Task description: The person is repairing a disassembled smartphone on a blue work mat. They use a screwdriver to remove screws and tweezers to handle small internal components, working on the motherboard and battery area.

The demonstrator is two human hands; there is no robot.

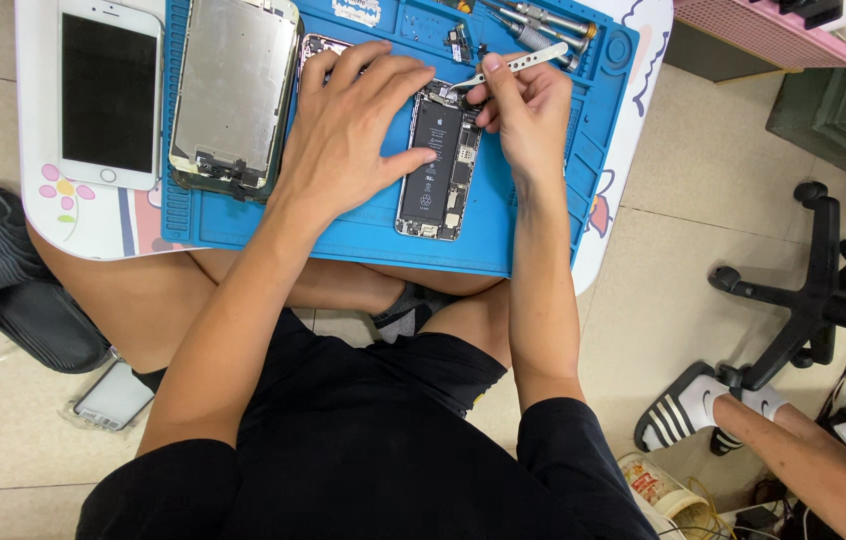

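While seen from above over black-clothed knees: opened smartphone body with a black battery and exposed circuit boards (436,165), just above centre of the frame, on a blue silicone repair mat (523,235) covering a small white worktop (93,225). Long axis of the phone running nearly top to bottom of the frame, leaning slightly to the right at its upper end.

Left hand (348,130) spread flat, fingers apart, palm over the phone's left edge and one fingertip resting on the battery; gripping nothing, only pressing down. Right hand (523,110) just right of the phone's upper end, fingers pinched together on pale, slim metal tweezers (513,66), tips aimed left and down at the top of the phone's interior. Both hands touching or nearly touching the phone; right hand nearer the spot under the tweezer tips.

Counted: one opened phone body; one detached screen assembly, silver metal back up (233,90), upper left on the mat; one intact white smartphone with dark screen (110,95), far upper left on the worktop; one pair of tweezers; a few grey-handled screwdrivers (543,25) at the top edge, exact number unclear.

Lower right: another person's foot in a black-and-white striped slide sandal (678,408) beside a black office chair base (813,300).
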